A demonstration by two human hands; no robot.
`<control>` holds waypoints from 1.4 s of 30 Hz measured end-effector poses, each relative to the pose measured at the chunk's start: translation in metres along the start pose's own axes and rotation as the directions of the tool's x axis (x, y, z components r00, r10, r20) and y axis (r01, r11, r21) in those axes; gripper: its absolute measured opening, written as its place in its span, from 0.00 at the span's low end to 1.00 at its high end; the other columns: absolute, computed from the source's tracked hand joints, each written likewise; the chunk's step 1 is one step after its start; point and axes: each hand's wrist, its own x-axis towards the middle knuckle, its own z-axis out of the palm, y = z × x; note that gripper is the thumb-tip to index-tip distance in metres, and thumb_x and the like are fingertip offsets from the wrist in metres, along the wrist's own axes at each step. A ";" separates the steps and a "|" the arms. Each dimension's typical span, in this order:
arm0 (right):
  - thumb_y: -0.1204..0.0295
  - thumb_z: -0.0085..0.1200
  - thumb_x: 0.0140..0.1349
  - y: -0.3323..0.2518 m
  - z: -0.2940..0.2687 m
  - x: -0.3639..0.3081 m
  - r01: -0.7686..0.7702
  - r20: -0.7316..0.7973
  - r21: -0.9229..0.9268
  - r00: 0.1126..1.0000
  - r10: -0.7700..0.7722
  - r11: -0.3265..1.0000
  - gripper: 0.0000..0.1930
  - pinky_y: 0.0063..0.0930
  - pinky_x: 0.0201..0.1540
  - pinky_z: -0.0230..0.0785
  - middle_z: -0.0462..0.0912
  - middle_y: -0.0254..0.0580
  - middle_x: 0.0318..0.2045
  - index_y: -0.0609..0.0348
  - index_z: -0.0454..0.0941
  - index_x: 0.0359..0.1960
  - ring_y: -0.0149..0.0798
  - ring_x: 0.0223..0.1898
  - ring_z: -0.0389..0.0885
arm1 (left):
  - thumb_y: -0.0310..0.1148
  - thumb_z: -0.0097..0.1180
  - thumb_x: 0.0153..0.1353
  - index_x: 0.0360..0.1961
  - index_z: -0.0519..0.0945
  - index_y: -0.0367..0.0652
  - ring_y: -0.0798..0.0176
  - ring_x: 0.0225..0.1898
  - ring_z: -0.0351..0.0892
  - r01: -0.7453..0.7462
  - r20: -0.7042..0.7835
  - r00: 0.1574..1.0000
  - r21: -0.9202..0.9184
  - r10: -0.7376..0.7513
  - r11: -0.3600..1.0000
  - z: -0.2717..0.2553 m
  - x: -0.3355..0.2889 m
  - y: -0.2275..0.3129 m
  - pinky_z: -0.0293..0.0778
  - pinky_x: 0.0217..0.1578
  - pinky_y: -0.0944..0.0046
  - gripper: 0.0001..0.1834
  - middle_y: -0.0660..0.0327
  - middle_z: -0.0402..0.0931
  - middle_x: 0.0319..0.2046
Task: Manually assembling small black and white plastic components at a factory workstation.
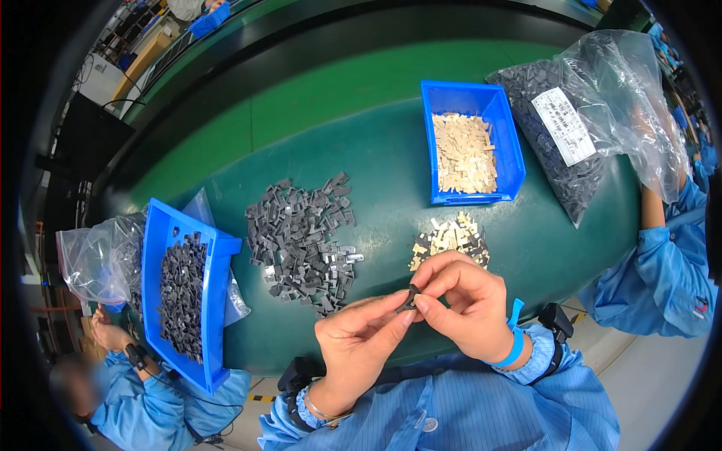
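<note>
Between my fingertips, just in front of my body, is a small dark plastic piece (411, 298), mostly covered by the fingers. My left hand (355, 337) pinches it from the left with thumb and index finger. From the other side, my right hand (475, 310), with a blue wrist strap (517, 338), pinches it too. Beyond my right hand lies a small pile of cream and dark flat pieces (451, 239), partly hidden by its knuckles. A larger heap of dark grey plastic pieces (297, 233) is spread on the green table (383, 165) to the left.
A blue bin (514, 161) of cream pieces stands beyond the small pile. Another blue bin (222, 301), full of dark pieces, sits at the left. Clear bags of dark parts lie at far right (541, 135) and far left (101, 259). Co-workers' blue sleeves show on both sides.
</note>
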 end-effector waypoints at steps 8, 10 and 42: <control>0.84 0.57 0.47 0.004 0.000 0.002 0.099 -0.032 -0.123 0.994 -0.103 0.987 0.06 0.19 0.33 0.65 0.74 0.41 0.33 0.64 0.73 0.25 0.28 0.32 0.72 | 0.16 0.55 0.51 0.40 0.77 0.32 0.64 0.36 0.79 0.020 -0.013 1.000 -0.063 -0.021 0.998 0.002 0.000 0.000 0.75 0.37 0.71 0.13 0.50 0.78 0.36; 0.84 0.57 0.47 0.003 0.001 0.002 0.093 -0.038 -0.126 0.994 -0.098 0.988 0.06 0.19 0.32 0.65 0.74 0.41 0.33 0.64 0.73 0.25 0.28 0.32 0.72 | 0.16 0.55 0.51 0.40 0.77 0.32 0.64 0.36 0.79 0.029 -0.015 0.999 -0.076 -0.030 0.997 0.002 0.000 0.000 0.75 0.38 0.70 0.13 0.51 0.78 0.36; 0.84 0.54 0.51 -0.005 0.000 -0.001 -0.004 0.011 0.087 1.000 0.003 0.996 0.03 0.20 0.36 0.68 0.70 0.45 0.38 0.67 0.74 0.27 0.30 0.35 0.72 | 0.17 0.53 0.53 0.36 0.77 0.30 0.61 0.32 0.79 0.082 -0.027 0.995 -0.397 -0.101 0.914 0.009 0.003 -0.001 0.76 0.38 0.66 0.09 0.50 0.78 0.32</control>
